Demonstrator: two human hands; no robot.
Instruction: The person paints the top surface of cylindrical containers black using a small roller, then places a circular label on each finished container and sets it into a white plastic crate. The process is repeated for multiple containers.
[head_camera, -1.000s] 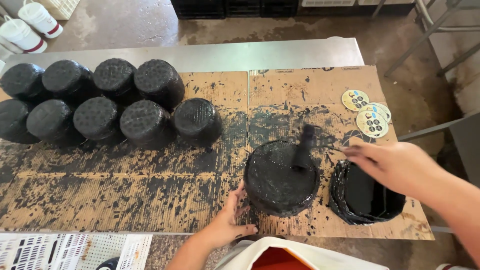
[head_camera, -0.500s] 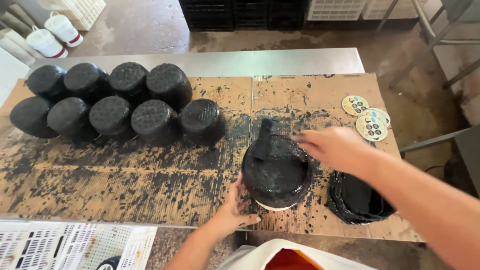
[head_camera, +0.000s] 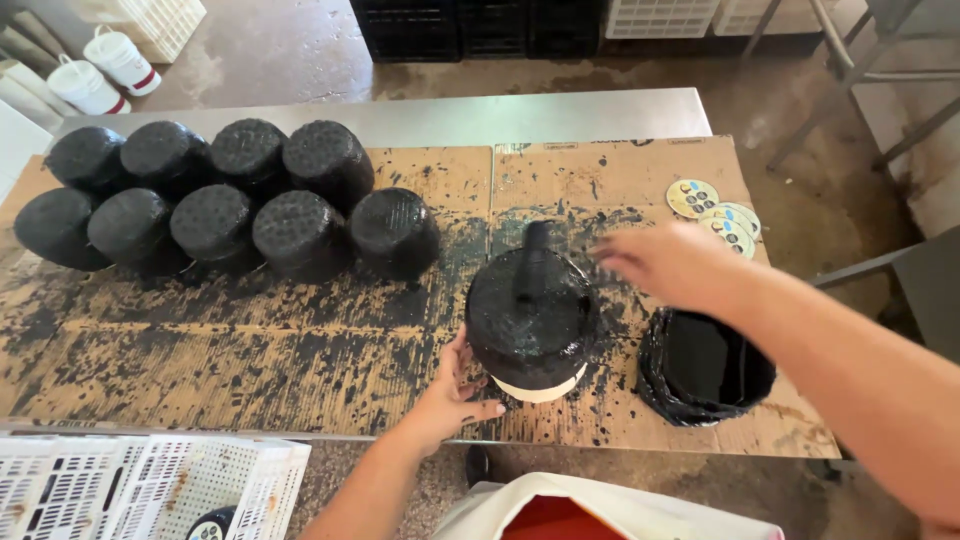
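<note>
A round wheel (head_camera: 530, 335) coated in wet black stands on the paint-stained cardboard (head_camera: 250, 350) in front of me; its lowest band is still pale. My left hand (head_camera: 445, 395) cups the wheel's lower left side, thumb on the cardboard. A black brush (head_camera: 532, 255) rests on top of the wheel. My right hand (head_camera: 670, 265) hovers blurred just right of the brush, fingers stretched toward it; whether it grips the brush is unclear. A black pot of coating (head_camera: 705, 365) sits to the right of the wheel, under my right forearm.
Several black-coated wheels (head_camera: 300, 230) lie in two rows at the left on the cardboard. Round labels (head_camera: 715, 210) lie at the far right. A white crate (head_camera: 130, 490) is at the near left; white buckets (head_camera: 100, 70) and black crates (head_camera: 480, 25) stand on the floor beyond the steel table (head_camera: 450, 115).
My right hand swept left across the wheel's top and then drew back right. The brush shifted from the wheel's right side to its middle. My left hand stayed at the wheel's lower left.
</note>
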